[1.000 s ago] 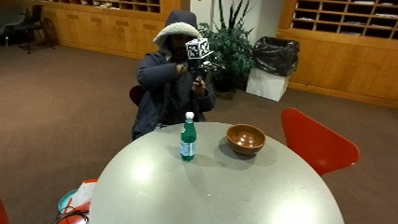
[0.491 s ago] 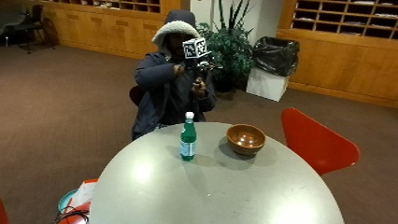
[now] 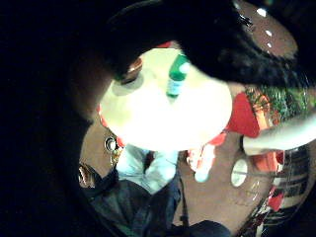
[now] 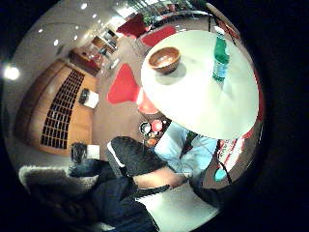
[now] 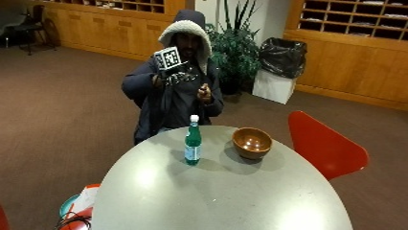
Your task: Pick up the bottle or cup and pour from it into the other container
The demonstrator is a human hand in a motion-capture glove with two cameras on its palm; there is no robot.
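Note:
A green bottle (image 5: pixel 192 141) with a white cap stands upright on the round white table (image 5: pixel 223 201), on the side nearer the seated person. A brown wooden bowl (image 5: pixel 252 142) sits beside it, a short gap apart. My gloved right hand (image 5: pixel 173 76) is raised at chest height, well above and behind the table, and holds nothing. The person's bare hand (image 5: pixel 204 91) hovers next to it. From the thumb side palm view the bottle (image 4: pixel 220 58) and bowl (image 4: pixel 164 59) appear far off on the table. The little finger side palm view shows the bottle (image 3: pixel 175 79), with a dark finger partly covering the bowl (image 3: pixel 131 69).
A red chair (image 5: pixel 322 143) stands at the table's right side. Behind the person are a potted plant (image 5: pixel 236 48) and a white bin with a black bag (image 5: pixel 279 69). Some items lie on the floor by the table's left edge (image 5: pixel 80 206).
The raised gloved hand has drifted a little sideways towards the person's right shoulder and slightly lower. Bottle and bowl have not moved.

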